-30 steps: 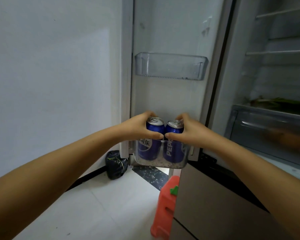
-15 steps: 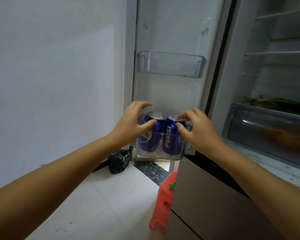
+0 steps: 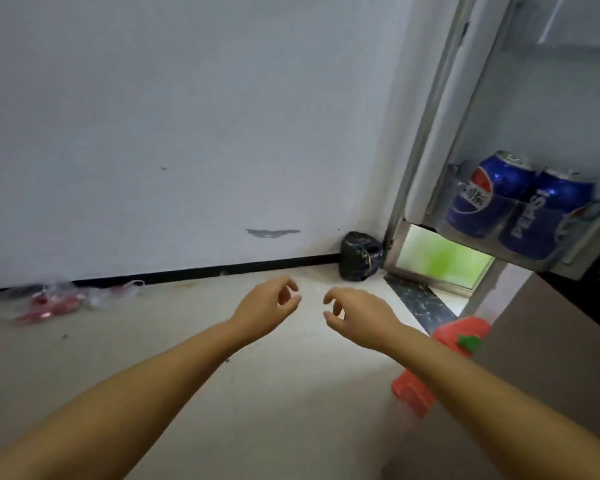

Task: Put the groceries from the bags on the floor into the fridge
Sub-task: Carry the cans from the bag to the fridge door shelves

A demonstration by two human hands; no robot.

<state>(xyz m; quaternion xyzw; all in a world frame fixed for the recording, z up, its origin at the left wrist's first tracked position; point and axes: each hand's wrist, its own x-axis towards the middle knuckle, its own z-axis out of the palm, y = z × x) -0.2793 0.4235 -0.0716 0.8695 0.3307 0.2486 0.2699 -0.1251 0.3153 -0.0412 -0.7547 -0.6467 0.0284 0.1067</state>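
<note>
Cans [image 3: 520, 206] in door bin [image 3: 568, 244], up-right of hands; left grip [image 3: 269, 306], right grip [image 3: 357, 315] loosely curled, empty.

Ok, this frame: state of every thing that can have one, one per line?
Fridge door: open.
Two blue cans: upright, side by side in the door bin.
Left hand: empty, fingers loosely curled.
Right hand: empty, fingers loosely curled.
Clear bag: lying on floor by wall.
Black bag: in the corner, looks tied.

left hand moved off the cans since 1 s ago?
Yes. The left hand gripped a can in the door bin a second ago; it is now clear of the blue cans, lower and to their left, empty over the floor.
</note>
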